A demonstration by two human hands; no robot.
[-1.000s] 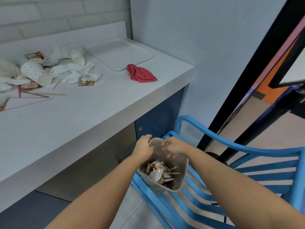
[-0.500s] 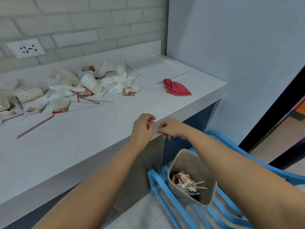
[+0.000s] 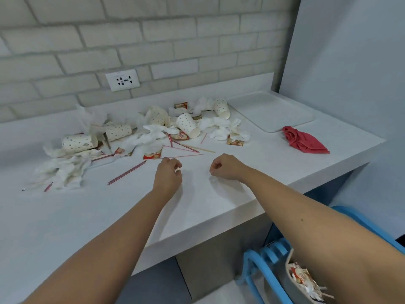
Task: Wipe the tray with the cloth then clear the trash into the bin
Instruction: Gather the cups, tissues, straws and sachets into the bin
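White counter, backed at 12 o'clock by a pale brick wall with one socket; plain grey wall at 2 o'clock. Tray, white, in the far corner at 2 o'clock. Cloth, red, crumpled just beside it. Trash at 11 o'clock: spotted cups, tissues, sachets, straws. Bin, holding wrappers, at 5 o'clock on a blue chair. Left hand and right hand over mid-counter, fingers curled in, grasping nothing.
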